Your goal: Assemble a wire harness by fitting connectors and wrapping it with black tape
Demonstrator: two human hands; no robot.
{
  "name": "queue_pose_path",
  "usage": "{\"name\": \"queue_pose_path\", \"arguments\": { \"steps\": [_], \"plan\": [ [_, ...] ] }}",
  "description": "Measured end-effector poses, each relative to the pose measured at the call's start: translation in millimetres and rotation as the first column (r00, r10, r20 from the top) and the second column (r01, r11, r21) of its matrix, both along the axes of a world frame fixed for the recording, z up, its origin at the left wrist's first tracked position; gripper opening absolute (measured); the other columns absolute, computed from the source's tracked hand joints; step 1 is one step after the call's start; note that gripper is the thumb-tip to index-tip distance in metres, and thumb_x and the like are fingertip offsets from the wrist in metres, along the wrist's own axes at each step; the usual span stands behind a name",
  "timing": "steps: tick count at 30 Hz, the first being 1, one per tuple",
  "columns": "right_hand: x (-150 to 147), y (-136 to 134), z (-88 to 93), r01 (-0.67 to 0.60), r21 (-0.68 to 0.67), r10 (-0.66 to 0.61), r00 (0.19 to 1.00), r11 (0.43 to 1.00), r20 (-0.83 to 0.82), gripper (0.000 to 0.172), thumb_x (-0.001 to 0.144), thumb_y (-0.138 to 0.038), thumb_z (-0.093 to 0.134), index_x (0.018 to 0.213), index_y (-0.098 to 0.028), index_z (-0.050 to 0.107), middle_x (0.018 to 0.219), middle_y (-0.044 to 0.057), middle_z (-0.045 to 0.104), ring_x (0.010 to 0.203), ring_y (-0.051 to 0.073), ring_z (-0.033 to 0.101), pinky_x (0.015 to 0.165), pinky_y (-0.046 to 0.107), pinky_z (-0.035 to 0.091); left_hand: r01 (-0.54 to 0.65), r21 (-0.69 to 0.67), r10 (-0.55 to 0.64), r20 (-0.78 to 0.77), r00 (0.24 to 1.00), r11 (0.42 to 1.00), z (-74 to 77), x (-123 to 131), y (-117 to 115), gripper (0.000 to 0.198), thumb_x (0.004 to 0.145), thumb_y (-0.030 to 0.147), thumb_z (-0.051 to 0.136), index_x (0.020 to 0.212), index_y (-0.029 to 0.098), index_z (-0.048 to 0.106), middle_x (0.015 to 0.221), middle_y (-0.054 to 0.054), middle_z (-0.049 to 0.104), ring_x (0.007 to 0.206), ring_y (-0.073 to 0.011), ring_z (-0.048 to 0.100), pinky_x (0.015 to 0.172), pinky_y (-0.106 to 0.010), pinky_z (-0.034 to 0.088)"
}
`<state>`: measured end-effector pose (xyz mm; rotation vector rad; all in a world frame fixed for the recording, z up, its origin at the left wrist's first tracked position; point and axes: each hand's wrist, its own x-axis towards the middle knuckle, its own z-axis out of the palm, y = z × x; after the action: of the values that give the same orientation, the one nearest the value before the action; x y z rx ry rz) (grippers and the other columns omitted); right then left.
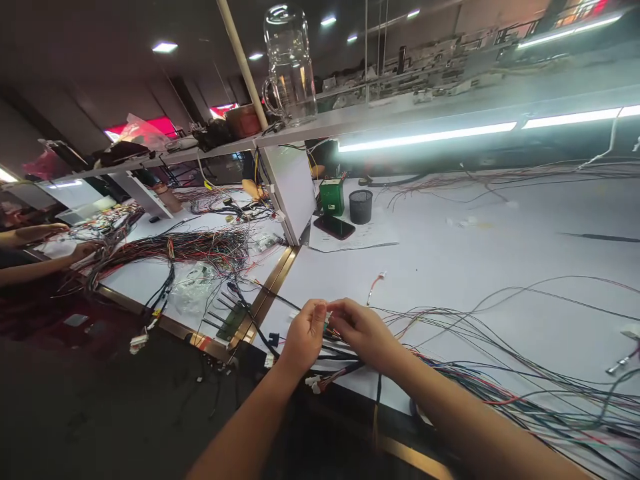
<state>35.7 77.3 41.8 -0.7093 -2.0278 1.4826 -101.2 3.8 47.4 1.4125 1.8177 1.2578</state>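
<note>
On the head cam, both hands meet just below the middle of the frame, right by the near edge of the white table. The left hand is curled pretty much closed, thumb pressed down, and it's got a small white piece with some wires pinched at the fingertips. The right hand is half curled, fingertips bent in at that same spot, but they're partly hidden so I can't tell if it's actually gripping anything. Just under the hands there's a white connector on reddish wires, with a black connector just left of the left hand.

A big loose bundle of wires runs off to the lower right, partly behind the right forearm. Above the hands there's a short orange-red lead, then a dark phone, a green box and a black mesh cup all close together. A clear glass jug stands on the shelf up top. Over on the left, a co-worker's 2 hands are at another wire bundle.
</note>
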Motion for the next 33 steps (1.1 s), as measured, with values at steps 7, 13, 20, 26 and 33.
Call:
{"name": "queue_pose_path", "arguments": {
  "steps": [7,13,20,26,33],
  "plan": [
    [4.6,-3.4,-1.9,-0.069,0.188,0.014,0.960,0.980,0.279,0.019,0.092,-0.037,0.052,0.102,-0.021,0.049,0.083,0.001,0.064,0.074,0.018,0.057,0.062,0.027,0.034,-0.051,-0.052,0.042,-0.159,0.986,0.997,0.8,-3.3,0.0,0.036,0.096,0.046,0.034,0.094,0.018,0.057,0.079,-0.002,0.061,0.072,-0.0157,0.056,0.068,-0.027,0.043],
    [17.3,0.0,1.4,-0.212,0.290,0.090,0.919,0.933,0.384,0.024,0.098,-0.034,0.040,0.090,-0.021,0.058,0.077,0.002,0.063,0.071,0.018,0.056,0.060,0.027,0.032,-0.037,0.008,0.037,-0.398,0.917,0.999,5.6,-7.2,2.8,0.032,0.096,0.041,0.035,0.091,0.019,0.058,0.071,-0.001,0.060,0.059,-0.0135,0.053,0.061,-0.025,0.037],
    [48.4,22.1,-5.6,-0.268,-0.161,0.271,0.962,0.950,0.002,0.034,0.094,-0.049,0.046,0.100,-0.021,0.065,0.100,0.003,0.064,0.094,0.020,0.055,0.084,0.030,0.039,0.029,0.023,-0.018,-0.374,0.927,0.999,14.6,-14.1,6.8,0.036,0.096,0.045,0.034,0.092,0.018,0.057,0.062,0.002,0.050,0.053,-0.0117,0.044,0.057,-0.024,0.035],
    [58.9,28.6,-11.0,-0.302,-0.539,0.313,0.947,0.787,-0.073,0.052,0.083,-0.065,0.055,0.063,-0.018,0.046,0.061,-0.003,0.040,0.056,0.011,0.032,0.056,0.024,0.029,0.037,0.102,0.005,-0.377,0.926,0.994,15.2,-11.5,11.4,0.033,0.095,0.043,0.036,0.091,0.018,0.057,0.055,0.005,0.040,0.049,-0.0106,0.039,0.054,-0.023,0.034],
    [53.1,32.4,-16.7,-0.305,-0.667,0.262,0.950,0.680,-0.168,0.044,0.072,-0.054,0.072,0.060,-0.016,0.052,0.058,-0.002,0.045,0.060,0.012,0.040,0.059,0.024,0.030,0.138,0.100,-0.071,-0.497,0.865,0.985,23.1,-12.8,17.0,0.028,0.095,0.037,0.039,0.091,0.018,0.059,0.058,0.003,0.047,0.050,-0.0109,0.042,0.055,-0.023,0.033]
  ]
}}
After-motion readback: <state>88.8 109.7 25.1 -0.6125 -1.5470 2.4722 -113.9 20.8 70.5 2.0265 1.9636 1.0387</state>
